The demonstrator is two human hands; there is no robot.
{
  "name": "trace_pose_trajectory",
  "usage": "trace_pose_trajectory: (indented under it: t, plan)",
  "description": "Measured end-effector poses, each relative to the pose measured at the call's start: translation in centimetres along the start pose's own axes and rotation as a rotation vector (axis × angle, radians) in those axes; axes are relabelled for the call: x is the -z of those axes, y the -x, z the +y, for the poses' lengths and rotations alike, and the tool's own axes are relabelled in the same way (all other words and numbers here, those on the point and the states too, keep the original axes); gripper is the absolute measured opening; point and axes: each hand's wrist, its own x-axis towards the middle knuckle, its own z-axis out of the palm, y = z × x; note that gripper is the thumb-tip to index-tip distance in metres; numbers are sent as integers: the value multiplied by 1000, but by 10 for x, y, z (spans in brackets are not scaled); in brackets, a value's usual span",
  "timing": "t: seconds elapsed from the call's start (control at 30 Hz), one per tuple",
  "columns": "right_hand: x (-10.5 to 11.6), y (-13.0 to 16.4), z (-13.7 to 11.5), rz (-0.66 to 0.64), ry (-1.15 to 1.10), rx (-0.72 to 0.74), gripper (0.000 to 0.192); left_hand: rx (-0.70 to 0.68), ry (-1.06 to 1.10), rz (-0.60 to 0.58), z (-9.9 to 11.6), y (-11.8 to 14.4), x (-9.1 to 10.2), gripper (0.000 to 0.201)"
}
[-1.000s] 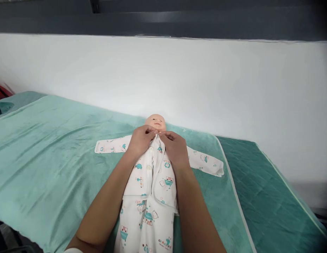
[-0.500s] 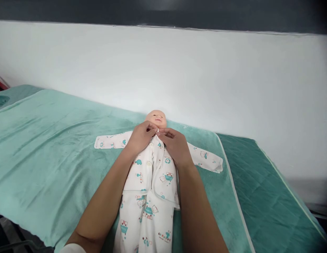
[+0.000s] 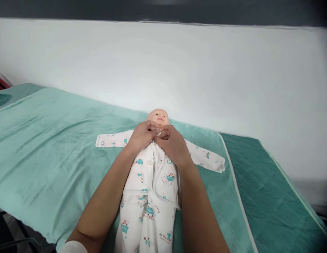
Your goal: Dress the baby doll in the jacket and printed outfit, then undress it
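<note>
A baby doll (image 3: 158,115) lies on its back, head toward the wall, its arms spread in long sleeves. It wears a white printed jacket (image 3: 142,172) with buttons down the front, over matching trousers (image 3: 147,225). My left hand (image 3: 144,134) pinches the jacket's front edge just below the doll's chin. Close against it, my right hand (image 3: 171,142) has its fingers bent and closed on the other side of the same collar. The front edges hang slightly apart lower down. Whatever lies between my fingertips, a button perhaps, is mostly hidden.
Under the doll spreads a light green blanket (image 3: 60,140) with soft creases. A darker green quilted cover (image 3: 268,182) shows at the right. Behind rises a white wall (image 3: 205,77) with a dark band above. A red object (image 3: 0,83) stands at the far left edge.
My right hand's fingers have curled in more and its thumb has shifted slightly down and left at the collar. My left hand keeps its pinch. The view has shifted a little.
</note>
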Motion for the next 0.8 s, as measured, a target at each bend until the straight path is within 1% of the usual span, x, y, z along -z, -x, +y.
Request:
trace_pose_trajectory:
  t: [0.1, 0.23, 0.37, 0.5, 0.6, 0.67, 0.73, 0.8]
  plan:
    - [0, 2, -2, 0, 54, 14, 26, 8, -35, 6, -1, -1, 3, 22]
    - [2, 7, -5, -20, 128, 27, 29, -16, -223, 41, 4, 3, 3, 14]
    - [5, 12, -5, -18, 193, 81, 35, -49, -291, 77, 8, 10, -1, 14]
    - [1, 26, 0, 66, 244, 149, 33, -130, -339, 125, 8, 23, -2, 12]
    - [-6, 46, 4, 197, 337, 202, 28, -181, -352, 127, 7, 37, 1, 18]
    - [-11, 59, 5, 280, 401, 187, 23, -200, -324, 117, 6, 48, 4, 21]
    - [-15, 69, 5, 307, 439, 141, 20, -215, -279, 85, 6, 59, 7, 23]
    - [-15, 75, 3, 275, 474, 111, 20, -219, -244, 22, 5, 67, 10, 22]
